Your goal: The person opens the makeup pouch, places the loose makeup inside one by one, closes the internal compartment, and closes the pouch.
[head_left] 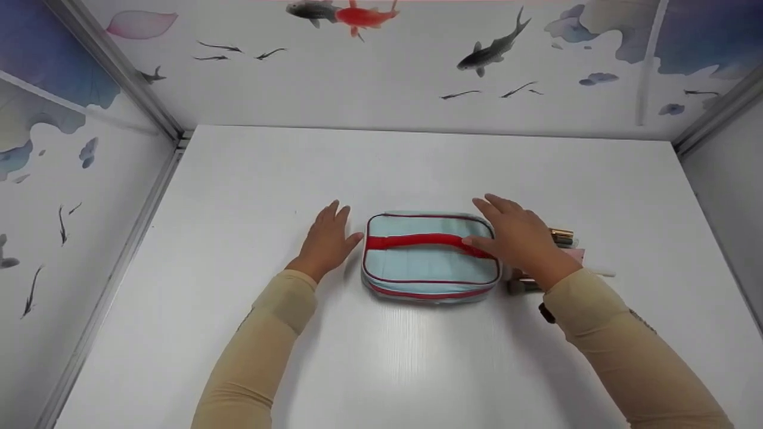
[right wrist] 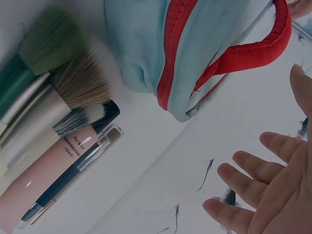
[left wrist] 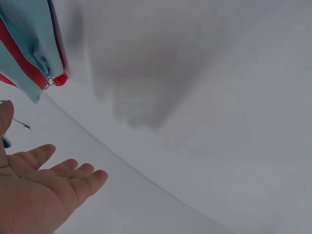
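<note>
A light blue zippered pouch (head_left: 417, 262) with red piping and a red carrying strap (head_left: 417, 240) lies on the white table. To its left is my left hand (head_left: 326, 241), fingers spread and holding nothing. In the left wrist view the pouch's corner (left wrist: 29, 53) shows a red bead (left wrist: 60, 80) on the zipper end. My right hand (head_left: 517, 238) hovers over the pouch's right edge, its thumb overlapping the strap's end in the head view. In the right wrist view the fingers (right wrist: 248, 180) are extended, with the zipper (right wrist: 173, 48) running along the pouch's side.
Right of the pouch, partly hidden under my right arm, lie makeup brushes (right wrist: 73, 83), a pink tube (right wrist: 53, 165) and a slim clear-capped pen-like item (right wrist: 73, 173). White panels printed with fish (head_left: 489, 53) border the table (head_left: 286, 173) at the back and sides.
</note>
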`<state>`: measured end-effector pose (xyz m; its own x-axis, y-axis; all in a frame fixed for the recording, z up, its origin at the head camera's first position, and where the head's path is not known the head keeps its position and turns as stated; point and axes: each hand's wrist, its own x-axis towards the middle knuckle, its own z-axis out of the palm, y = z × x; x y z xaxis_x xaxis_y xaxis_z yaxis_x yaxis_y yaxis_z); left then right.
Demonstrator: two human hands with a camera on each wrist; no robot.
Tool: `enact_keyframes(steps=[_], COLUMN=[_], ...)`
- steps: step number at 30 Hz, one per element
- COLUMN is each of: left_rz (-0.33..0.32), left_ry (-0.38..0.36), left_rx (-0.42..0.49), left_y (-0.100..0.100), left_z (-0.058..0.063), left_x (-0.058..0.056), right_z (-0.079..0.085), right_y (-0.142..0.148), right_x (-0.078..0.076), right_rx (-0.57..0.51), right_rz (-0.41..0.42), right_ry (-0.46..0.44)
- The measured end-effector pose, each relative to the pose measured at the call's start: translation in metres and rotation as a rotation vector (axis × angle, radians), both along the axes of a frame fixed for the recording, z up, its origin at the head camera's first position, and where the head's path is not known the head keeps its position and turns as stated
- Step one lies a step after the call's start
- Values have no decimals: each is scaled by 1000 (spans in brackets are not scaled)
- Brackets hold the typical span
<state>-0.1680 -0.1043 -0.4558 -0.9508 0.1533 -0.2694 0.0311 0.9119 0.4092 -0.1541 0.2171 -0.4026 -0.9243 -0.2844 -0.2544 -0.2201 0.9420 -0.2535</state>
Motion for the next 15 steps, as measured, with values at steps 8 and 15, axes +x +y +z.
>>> enact_keyframes(steps=[8,15], left_rz=[4,27], left_ry=[-62,-137], left_rx=[32,134], left_y=[4,6], left_z=[-1,-1], left_x=[-10,-19], right_z=[3,0], right_y=[-11,-22], right_x=[-12,-22], right_rx=[-19,4], right_rz=[1,22], right_ry=[-18,-34])
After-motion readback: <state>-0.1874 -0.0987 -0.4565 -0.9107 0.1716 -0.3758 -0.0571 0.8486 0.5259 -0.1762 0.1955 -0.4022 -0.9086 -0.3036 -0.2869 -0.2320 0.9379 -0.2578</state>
